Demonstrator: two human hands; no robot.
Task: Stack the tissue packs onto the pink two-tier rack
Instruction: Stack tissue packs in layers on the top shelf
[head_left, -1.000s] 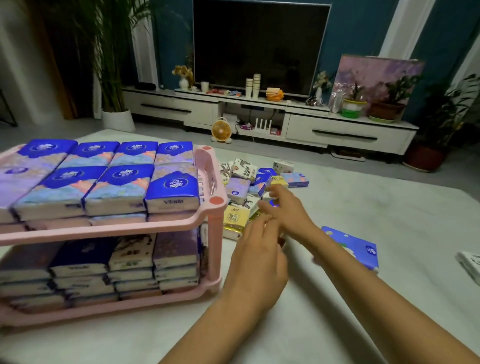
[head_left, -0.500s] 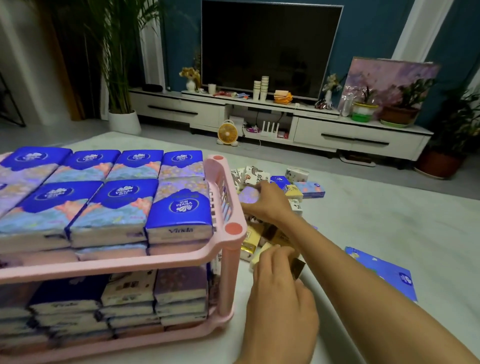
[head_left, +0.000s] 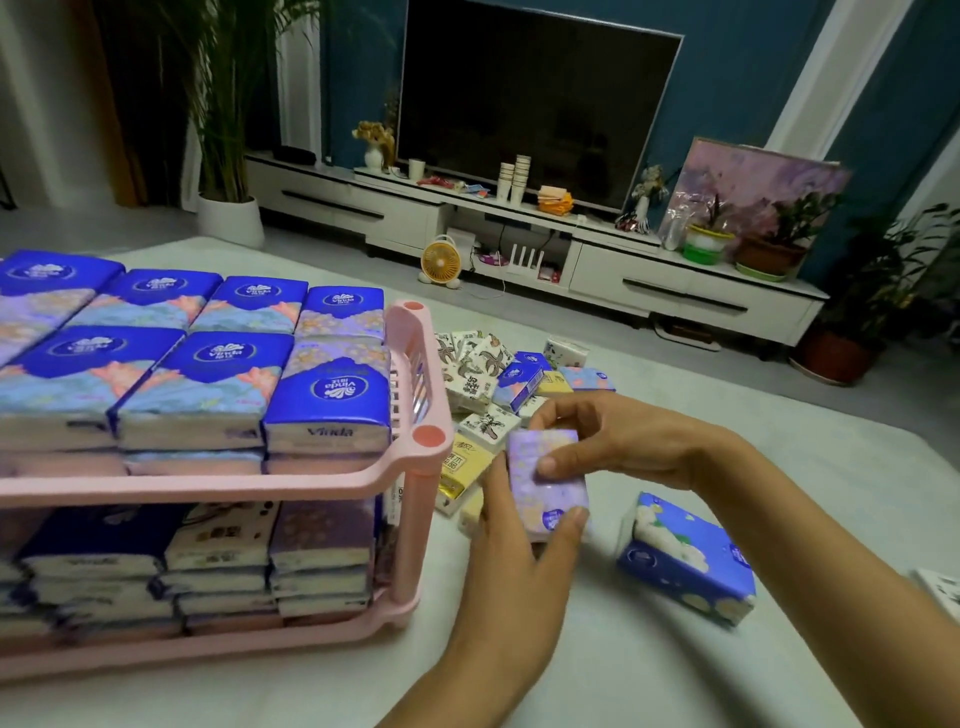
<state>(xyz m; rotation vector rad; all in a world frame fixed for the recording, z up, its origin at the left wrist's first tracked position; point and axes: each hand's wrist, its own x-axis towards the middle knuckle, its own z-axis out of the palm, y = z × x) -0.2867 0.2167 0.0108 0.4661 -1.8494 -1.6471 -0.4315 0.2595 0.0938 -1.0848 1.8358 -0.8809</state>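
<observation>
Purple floral tissue pack (head_left: 545, 475) is held between both hands, lifted off the white surface (head_left: 810, 467) and tilted, face toward the camera. Left hand (head_left: 511, 566) grips it from below: fingers curled up its left edge, thumb on the near right corner. Right hand (head_left: 628, 441) pinches it from above, thumb pressed on the face, fingers wrapped over the far edge. Both hands are grasping the same pack.

Pink two-tier rack (head_left: 415, 470) stands just left of the left hand, apart from it. Top tier is filled with blue Vinda packs (head_left: 208, 374) lying flat in rows. Lower tier holds stacked packs (head_left: 234, 566), dim, prints hard to read.

Loose pile of small tissue packs (head_left: 485, 382) lies beyond the hands. Yellow pack (head_left: 462, 465) sits just beside the left fingers. Blue tissue pack with white print (head_left: 685, 569) lies right of the left hand, under the right forearm.
</observation>
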